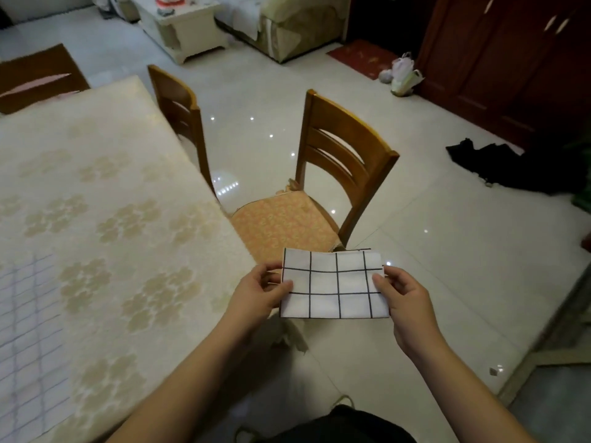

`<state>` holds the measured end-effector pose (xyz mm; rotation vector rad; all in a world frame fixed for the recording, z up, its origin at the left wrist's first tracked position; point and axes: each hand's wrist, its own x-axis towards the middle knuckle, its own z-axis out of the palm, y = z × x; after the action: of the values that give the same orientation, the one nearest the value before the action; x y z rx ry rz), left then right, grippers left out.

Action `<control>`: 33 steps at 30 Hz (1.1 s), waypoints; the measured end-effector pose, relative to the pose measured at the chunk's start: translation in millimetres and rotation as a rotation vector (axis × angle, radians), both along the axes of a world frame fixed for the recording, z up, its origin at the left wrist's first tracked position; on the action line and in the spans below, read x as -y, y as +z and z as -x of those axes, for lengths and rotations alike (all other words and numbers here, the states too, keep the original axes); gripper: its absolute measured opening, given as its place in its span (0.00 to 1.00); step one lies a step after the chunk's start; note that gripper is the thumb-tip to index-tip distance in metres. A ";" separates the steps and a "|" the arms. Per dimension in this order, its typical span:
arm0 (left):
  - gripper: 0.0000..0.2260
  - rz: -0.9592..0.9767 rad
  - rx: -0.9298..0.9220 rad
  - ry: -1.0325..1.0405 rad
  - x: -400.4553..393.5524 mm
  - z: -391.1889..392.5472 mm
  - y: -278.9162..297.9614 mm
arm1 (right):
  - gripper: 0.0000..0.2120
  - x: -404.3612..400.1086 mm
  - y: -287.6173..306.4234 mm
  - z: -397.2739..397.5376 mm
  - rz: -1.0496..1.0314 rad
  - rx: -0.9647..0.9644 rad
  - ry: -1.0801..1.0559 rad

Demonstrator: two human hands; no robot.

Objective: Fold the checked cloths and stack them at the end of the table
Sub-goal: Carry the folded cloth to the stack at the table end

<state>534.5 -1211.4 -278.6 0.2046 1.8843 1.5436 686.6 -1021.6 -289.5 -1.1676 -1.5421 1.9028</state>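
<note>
A white cloth with black checks, folded into a small rectangle, hangs in the air just off the table's right corner. My left hand pinches its left edge and my right hand pinches its right edge, thumbs on top. Another checked cloth, with pale blue-grey lines, lies flat on the table at the near left, partly cut off by the frame's edge.
The table carries a cream flowered cover. A wooden chair with an orange cushion stands right beyond the held cloth, a second chair further back. Glossy tiled floor lies to the right, with a dark garment on it.
</note>
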 end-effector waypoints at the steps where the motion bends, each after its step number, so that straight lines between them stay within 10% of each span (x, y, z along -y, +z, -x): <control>1: 0.14 0.006 -0.011 -0.018 -13.6 -2.7 2.0 | 0.08 -13.4 3.5 -3.9 -0.007 -0.009 -0.012; 33: 0.13 -0.059 0.065 -0.218 -297.8 113.6 28.4 | 0.10 -249.7 35.0 50.8 -0.005 0.008 -0.203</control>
<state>420.9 -913.6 -250.3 0.3700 1.7067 1.4404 635.8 -771.9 -254.6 -1.2794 -1.3741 1.7625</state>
